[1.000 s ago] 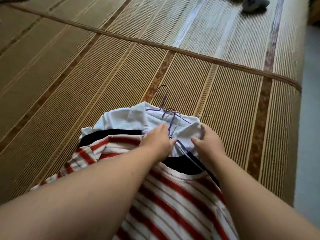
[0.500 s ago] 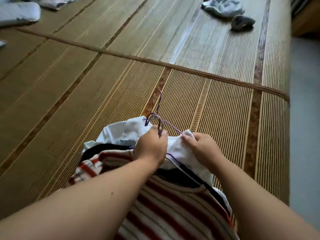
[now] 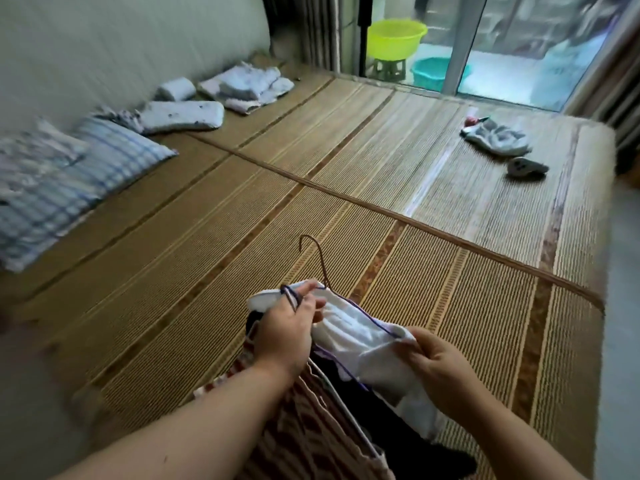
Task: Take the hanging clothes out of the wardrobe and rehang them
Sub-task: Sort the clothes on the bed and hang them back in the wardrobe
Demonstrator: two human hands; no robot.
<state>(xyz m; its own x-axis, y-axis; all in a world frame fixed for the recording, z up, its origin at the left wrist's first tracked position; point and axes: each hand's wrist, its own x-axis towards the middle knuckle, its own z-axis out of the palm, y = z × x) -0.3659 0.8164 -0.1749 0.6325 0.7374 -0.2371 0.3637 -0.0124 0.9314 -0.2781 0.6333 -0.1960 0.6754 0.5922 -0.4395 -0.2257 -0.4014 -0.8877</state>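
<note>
A bundle of clothes on wire hangers is lifted above the bamboo mat [image 3: 433, 271]. My left hand [image 3: 289, 329] grips the purple hanger hooks [image 3: 292, 296], and one brown hook [image 3: 313, 252] sticks up beyond it. A white garment [image 3: 360, 337] hangs on a purple hanger wire, and my right hand [image 3: 438, 368] pinches its right shoulder. Beneath it are a black garment [image 3: 349, 382] and a red-and-white striped shirt [image 3: 311, 424] on a white hanger.
Pillows [image 3: 79, 174] and folded cloths [image 3: 246, 84] line the wall at the left. A grey cloth [image 3: 497, 138] and a dark object [image 3: 526, 167] lie at the far right. Green [image 3: 396, 38] and teal basins [image 3: 440, 72] stand behind the glass door. The mat's edge runs along the right.
The view has tilted up, showing the room's far side. Both hands have lifted the hangers and clothes off the mat, and my right hand has moved out to the white garment's shoulder.
</note>
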